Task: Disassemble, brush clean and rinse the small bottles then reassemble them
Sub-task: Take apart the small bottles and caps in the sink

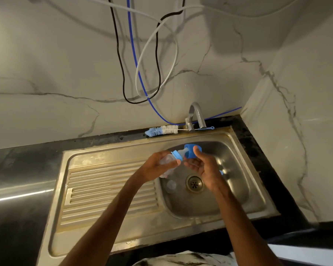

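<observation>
Head view: I see the left hand (158,167) gripping the clear bottle (166,160) over the sink (104,150), teat (183,151) pointing right. Right hand (202,166) holds the blue cap (190,150) at the teat's tip. Brush (161,130) lies behind, beside the tap (195,116).

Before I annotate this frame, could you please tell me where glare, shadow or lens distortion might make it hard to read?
Head view: the wide-angle lens bows the stainless steel sink and the marbled wall; a bright glare streak crosses the glossy dark counter at left; the clear plastic bottle in the left hand shows faintly against the steel.
</observation>
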`<action>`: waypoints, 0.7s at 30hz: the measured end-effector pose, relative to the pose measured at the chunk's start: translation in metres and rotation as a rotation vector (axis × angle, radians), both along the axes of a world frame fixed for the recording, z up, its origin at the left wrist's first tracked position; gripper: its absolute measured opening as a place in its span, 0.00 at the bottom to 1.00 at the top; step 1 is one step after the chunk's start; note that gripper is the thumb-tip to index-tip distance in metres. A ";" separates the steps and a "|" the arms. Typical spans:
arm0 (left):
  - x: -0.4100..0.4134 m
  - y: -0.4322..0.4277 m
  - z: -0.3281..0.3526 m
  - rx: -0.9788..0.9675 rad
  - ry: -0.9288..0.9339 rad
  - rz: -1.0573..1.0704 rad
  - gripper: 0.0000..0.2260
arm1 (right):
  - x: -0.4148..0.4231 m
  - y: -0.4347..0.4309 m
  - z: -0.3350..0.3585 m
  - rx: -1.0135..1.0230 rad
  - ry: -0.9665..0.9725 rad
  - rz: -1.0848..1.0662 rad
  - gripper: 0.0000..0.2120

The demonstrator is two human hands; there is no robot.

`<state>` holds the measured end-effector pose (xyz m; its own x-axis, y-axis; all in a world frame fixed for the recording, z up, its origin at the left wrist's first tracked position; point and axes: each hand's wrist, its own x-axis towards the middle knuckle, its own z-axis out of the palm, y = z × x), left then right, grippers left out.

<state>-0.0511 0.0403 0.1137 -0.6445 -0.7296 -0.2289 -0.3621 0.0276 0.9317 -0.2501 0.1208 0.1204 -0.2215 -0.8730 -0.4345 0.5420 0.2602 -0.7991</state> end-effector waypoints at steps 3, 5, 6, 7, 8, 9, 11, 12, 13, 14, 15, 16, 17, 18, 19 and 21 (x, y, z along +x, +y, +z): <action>-0.003 -0.002 -0.017 -0.070 -0.082 0.083 0.26 | -0.017 -0.002 0.005 0.083 0.345 0.006 0.13; -0.006 -0.003 -0.026 -0.076 -0.124 0.136 0.26 | -0.035 0.001 0.006 0.110 0.376 0.065 0.16; -0.007 -0.003 -0.028 -0.069 -0.136 0.147 0.25 | -0.043 0.003 0.007 0.121 0.300 0.074 0.17; -0.009 -0.004 -0.029 -0.058 -0.145 0.153 0.23 | -0.051 0.006 0.006 0.133 0.240 0.070 0.17; -0.011 -0.004 -0.031 -0.044 -0.147 0.157 0.22 | -0.057 0.007 0.004 0.152 0.248 0.068 0.18; -0.014 -0.004 -0.033 -0.040 -0.152 0.154 0.20 | -0.062 0.007 -0.002 0.200 0.329 0.070 0.18; -0.019 -0.005 -0.038 -0.042 -0.166 0.143 0.19 | -0.068 0.006 -0.017 0.283 0.435 0.052 0.21; -0.022 -0.005 -0.042 -0.043 -0.176 0.144 0.19 | -0.070 0.005 -0.026 0.311 0.420 0.015 0.21; -0.026 -0.006 -0.046 -0.045 -0.196 0.147 0.19 | -0.070 0.004 -0.034 0.329 0.413 -0.022 0.22; -0.029 -0.007 -0.049 -0.042 -0.209 0.155 0.18 | -0.071 0.004 -0.042 0.336 0.402 -0.051 0.21; -0.033 -0.007 -0.053 -0.038 -0.227 0.163 0.18 | -0.073 0.004 -0.052 0.350 0.389 -0.069 0.20; -0.038 -0.007 -0.056 -0.038 -0.238 0.171 0.17 | -0.075 0.004 -0.062 0.380 0.381 -0.084 0.18; -0.044 -0.007 -0.059 -0.046 -0.250 0.177 0.18 | -0.077 0.006 -0.074 0.413 0.379 -0.084 0.16; -0.048 -0.008 -0.062 -0.052 -0.261 0.187 0.18 | -0.081 0.008 -0.090 0.454 0.397 -0.081 0.15; -0.053 -0.009 -0.066 -0.057 -0.279 0.195 0.20 | -0.086 0.012 -0.105 0.493 0.446 -0.075 0.15; -0.061 -0.011 -0.075 -0.062 -0.309 0.205 0.24 | -0.102 0.017 -0.140 0.622 0.612 -0.064 0.18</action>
<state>-0.1126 0.0291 0.0383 -0.3915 -0.8548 -0.3406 -0.6296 -0.0211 0.7766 -0.3519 0.1382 -0.0197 -0.6121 -0.4953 -0.6164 0.0922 0.7295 -0.6777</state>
